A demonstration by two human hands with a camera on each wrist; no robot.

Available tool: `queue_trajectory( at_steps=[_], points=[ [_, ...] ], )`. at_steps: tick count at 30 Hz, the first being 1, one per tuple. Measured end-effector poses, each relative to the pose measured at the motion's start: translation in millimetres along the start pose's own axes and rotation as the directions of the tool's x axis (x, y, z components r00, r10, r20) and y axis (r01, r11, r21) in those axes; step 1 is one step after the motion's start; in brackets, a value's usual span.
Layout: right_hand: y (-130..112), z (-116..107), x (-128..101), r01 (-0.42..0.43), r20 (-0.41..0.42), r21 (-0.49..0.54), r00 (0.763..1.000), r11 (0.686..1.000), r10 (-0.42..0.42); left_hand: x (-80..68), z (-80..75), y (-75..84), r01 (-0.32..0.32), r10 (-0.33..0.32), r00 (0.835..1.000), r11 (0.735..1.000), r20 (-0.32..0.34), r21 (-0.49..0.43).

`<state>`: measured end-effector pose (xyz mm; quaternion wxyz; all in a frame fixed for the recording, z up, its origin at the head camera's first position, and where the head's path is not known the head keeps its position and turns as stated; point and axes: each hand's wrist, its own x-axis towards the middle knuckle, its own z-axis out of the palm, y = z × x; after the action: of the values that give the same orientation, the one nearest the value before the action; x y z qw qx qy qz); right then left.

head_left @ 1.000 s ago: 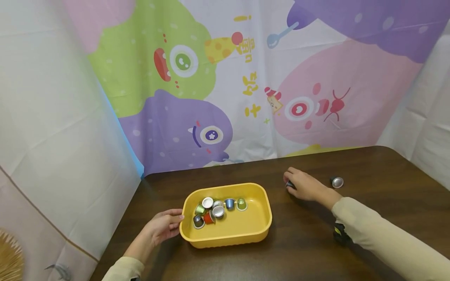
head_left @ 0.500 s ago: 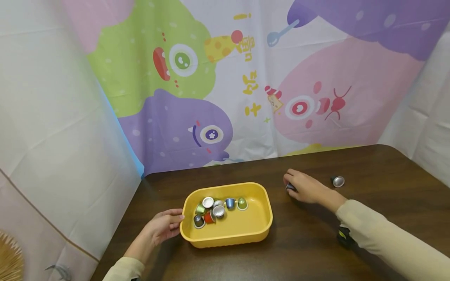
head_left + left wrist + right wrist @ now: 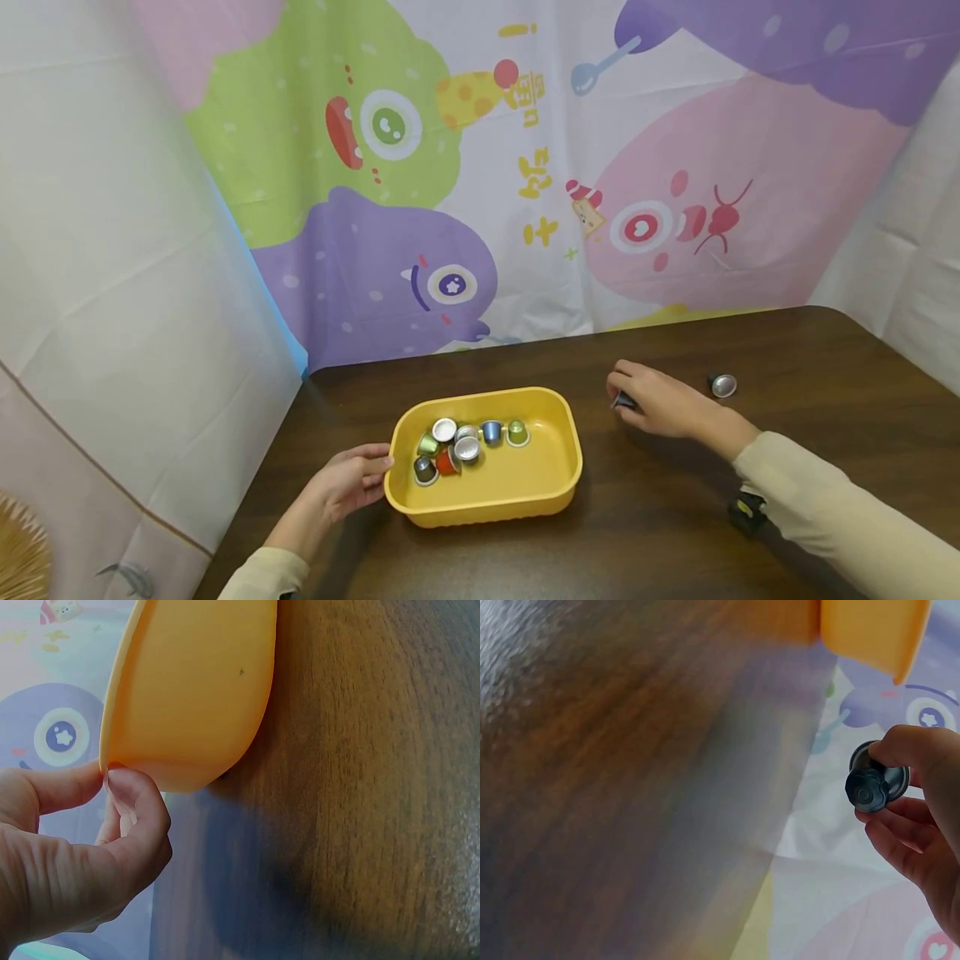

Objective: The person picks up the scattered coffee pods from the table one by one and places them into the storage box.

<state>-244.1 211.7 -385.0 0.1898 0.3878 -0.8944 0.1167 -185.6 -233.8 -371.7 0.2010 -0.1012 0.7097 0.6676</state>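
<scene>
— Dark metal shows between the fingers of the right hand: that is a small coffee capsule, pinched by thumb and fingertips. A second ago the same hand lay low over it on the table, right of the yellow tray. Now the wrist view has the capsule up against the backdrop, so it looks lifted clear of the wood.

— And the other hand?

— The left hand has not moved. Its thumb and curled forefinger nip the tray's left rim, holding it steady; the left wrist view shows that pinch plainly.

— Anything changed inside the tray?

— No. The cluster of capsules sits in the tray's left half as before: green, blue, red, silver-topped ones. The right half of the tray floor is bare.

— Anything left outside it?

— One silver-faced capsule lies on the table beyond the right hand, well apart from the tray, untouched through all three head views.

— So what do you make of it?

— I judge the grasp is made and the held capsule is ready to travel; the one lying beyond remains.
</scene>
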Motion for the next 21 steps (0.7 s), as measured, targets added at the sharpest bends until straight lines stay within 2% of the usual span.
queue_trajectory(
  at_steps=[12,21],
  points=[
    [-10.5,-17.0,2.0,0.051,-0.016,0.029,0.999,0.998,-0.051,2.9,-0.8,1.2,0.004,-0.004,1.0,1.0,0.001,0.023],
    [-23.0,-25.3,10.6,0.075,0.033,0.065,0.996,0.995,-0.078,1.8,-1.5,-0.2,0.011,-0.011,1.0,1.0,-0.01,0.026]
  ],
)
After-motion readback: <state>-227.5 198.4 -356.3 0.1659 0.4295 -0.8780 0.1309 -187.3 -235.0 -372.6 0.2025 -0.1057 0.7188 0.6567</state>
